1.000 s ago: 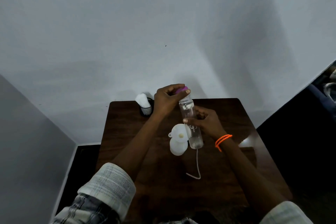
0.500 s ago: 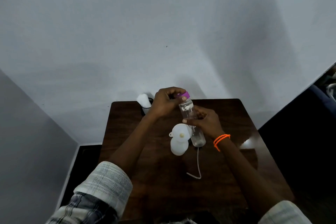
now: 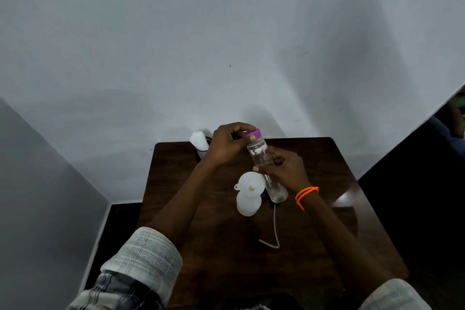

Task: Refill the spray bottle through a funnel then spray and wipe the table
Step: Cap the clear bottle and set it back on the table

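Plain room: bare wall (image 3: 226, 45), wooden table (image 3: 226, 246).

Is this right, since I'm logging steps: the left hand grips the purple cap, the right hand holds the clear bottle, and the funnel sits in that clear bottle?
Not quite. The funnel sits in the white bottle on the table, beside the clear bottle. The head view shows it. The left hand does grip the purple cap, and the right hand holds the clear bottle.

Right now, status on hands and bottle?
Left hand grips purple cap. Right hand holds clear bottle, tilted over table. Funnel sits in white container, nothing blocking.
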A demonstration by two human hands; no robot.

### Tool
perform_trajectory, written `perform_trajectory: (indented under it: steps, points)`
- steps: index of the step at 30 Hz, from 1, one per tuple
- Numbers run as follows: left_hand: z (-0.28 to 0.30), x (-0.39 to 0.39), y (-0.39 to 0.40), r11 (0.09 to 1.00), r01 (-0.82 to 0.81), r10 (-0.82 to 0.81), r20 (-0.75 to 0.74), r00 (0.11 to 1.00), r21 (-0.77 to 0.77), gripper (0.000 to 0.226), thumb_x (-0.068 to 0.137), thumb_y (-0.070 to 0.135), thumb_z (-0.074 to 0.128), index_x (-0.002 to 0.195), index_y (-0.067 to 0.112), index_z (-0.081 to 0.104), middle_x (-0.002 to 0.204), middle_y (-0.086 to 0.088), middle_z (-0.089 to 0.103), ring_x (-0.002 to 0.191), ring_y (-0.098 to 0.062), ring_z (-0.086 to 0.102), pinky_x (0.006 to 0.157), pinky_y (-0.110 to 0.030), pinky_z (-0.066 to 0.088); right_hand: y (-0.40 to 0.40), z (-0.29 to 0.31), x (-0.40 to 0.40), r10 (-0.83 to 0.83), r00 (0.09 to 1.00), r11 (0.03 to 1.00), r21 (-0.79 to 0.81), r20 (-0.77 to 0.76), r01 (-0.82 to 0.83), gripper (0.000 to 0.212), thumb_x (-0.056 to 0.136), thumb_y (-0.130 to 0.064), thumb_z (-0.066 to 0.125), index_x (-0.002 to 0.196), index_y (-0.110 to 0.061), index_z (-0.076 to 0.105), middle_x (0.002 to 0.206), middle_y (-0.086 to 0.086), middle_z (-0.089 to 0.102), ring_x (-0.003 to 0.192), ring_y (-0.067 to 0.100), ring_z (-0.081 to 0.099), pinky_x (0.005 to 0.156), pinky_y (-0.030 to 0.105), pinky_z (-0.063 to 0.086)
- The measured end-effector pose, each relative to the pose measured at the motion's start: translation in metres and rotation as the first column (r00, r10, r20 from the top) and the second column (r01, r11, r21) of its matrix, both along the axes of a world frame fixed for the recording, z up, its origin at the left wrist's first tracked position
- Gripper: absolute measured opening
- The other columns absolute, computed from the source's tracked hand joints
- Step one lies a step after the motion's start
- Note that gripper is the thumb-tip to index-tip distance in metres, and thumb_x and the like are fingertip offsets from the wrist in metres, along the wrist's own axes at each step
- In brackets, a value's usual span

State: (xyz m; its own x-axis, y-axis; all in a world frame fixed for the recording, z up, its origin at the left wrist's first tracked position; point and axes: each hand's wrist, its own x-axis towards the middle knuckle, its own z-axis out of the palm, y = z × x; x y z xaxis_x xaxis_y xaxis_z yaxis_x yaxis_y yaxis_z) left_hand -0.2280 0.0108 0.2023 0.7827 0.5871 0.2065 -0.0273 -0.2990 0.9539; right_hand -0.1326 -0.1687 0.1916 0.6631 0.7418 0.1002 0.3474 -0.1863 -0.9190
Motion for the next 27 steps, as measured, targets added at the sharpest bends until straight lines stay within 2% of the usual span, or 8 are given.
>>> perform_trajectory:
  steps: [2,4,8,12,17,21,24,27]
  points:
    - [-0.001,-0.001,0.002,0.999,0.018,-0.018,0.0,1.0,-0.029,0.021,0.087,0.013,0.077,0.106,0.022,0.077,0.106,0.006,0.077,0.1,-0.014,0.072,0.092,-0.036,0.058,0.0,-0.001,0.0,0.002,0.999,1.0,0.0,-0.032,-0.002,0.043,0.065,-0.019,0.095,0.099,-0.038,0.075,0.091,-0.011,0.079,0.088,0.007,0.075,0.077,0.021,0.06]
    - [-0.002,-0.002,0.001,0.991,0.01,-0.007,0.024,1.0,-0.13,0.02,0.088,0.011,0.077,0.107,0.017,0.078,0.107,0.003,0.077,0.102,-0.015,0.072,0.094,-0.038,0.058,0.001,-0.004,0.0,0.014,0.998,1.0,0.004,-0.054,-0.014,0.041,0.065,-0.021,0.095,0.102,-0.03,0.078,0.093,-0.005,0.079,0.089,0.013,0.075,0.081,0.031,0.062]
    - [0.0,-0.002,-0.006,0.972,-0.044,0.065,0.085,0.994,-0.229,0.021,0.078,0.008,0.085,0.097,0.008,0.076,0.093,0.0,0.077,0.088,-0.009,0.071,0.085,-0.031,0.058,0.004,-0.006,-0.001,0.034,0.996,0.999,0.004,-0.079,-0.034,0.045,0.065,-0.023,0.095,0.107,-0.026,0.078,0.097,-0.003,0.08,0.093,0.016,0.076,0.086,0.044,0.062]
    - [0.0,0.003,-0.009,0.954,-0.131,0.167,0.115,0.979,-0.271,0.021,0.073,0.012,0.09,0.089,0.012,0.076,0.083,0.005,0.076,0.082,-0.008,0.071,0.077,-0.025,0.056,0.009,-0.007,-0.003,0.015,0.995,1.0,0.023,-0.095,-0.013,0.045,0.065,-0.023,0.095,0.106,-0.027,0.078,0.096,-0.004,0.079,0.093,0.014,0.075,0.087,0.045,0.061]
    - [-0.001,0.004,-0.01,0.95,-0.146,0.186,0.126,0.974,-0.277,0.028,0.071,0.01,0.092,0.092,0.003,0.075,0.083,0.003,0.076,0.081,-0.008,0.071,0.075,-0.023,0.057,0.012,-0.01,-0.002,0.012,0.995,0.999,0.033,-0.102,-0.009,0.042,0.065,-0.023,0.095,0.104,-0.027,0.079,0.095,-0.002,0.079,0.092,0.018,0.076,0.085,0.05,0.061]
    - [-0.002,0.002,-0.001,0.964,-0.058,0.087,0.1,0.991,-0.26,0.026,0.076,0.007,0.087,0.098,0.002,0.075,0.098,-0.006,0.077,0.092,-0.016,0.074,0.085,-0.032,0.059,0.01,-0.01,0.001,0.026,0.993,0.999,0.027,-0.111,-0.023,0.045,0.065,-0.023,0.095,0.107,-0.027,0.079,0.097,-0.003,0.079,0.094,0.016,0.076,0.087,0.048,0.061]
    - [-0.003,0.002,0.002,0.952,-0.02,0.057,0.111,0.992,-0.306,0.024,0.078,0.0,0.083,0.099,-0.004,0.072,0.112,-0.012,0.075,0.1,-0.019,0.073,0.089,-0.032,0.058,0.009,-0.008,0.003,0.047,0.993,0.999,0.026,-0.109,-0.044,0.042,0.066,-0.02,0.094,0.106,-0.025,0.079,0.096,0.0,0.079,0.092,0.019,0.076,0.086,0.047,0.061]
    - [-0.003,0.004,0.003,0.95,-0.028,0.071,0.127,0.989,-0.312,0.023,0.076,-0.002,0.084,0.096,-0.004,0.072,0.113,-0.014,0.073,0.101,-0.02,0.073,0.09,-0.032,0.057,0.01,-0.007,0.003,0.045,0.992,0.998,0.041,-0.116,-0.041,0.044,0.067,-0.017,0.094,0.108,-0.025,0.078,0.096,0.0,0.08,0.093,0.018,0.076,0.085,0.044,0.062]
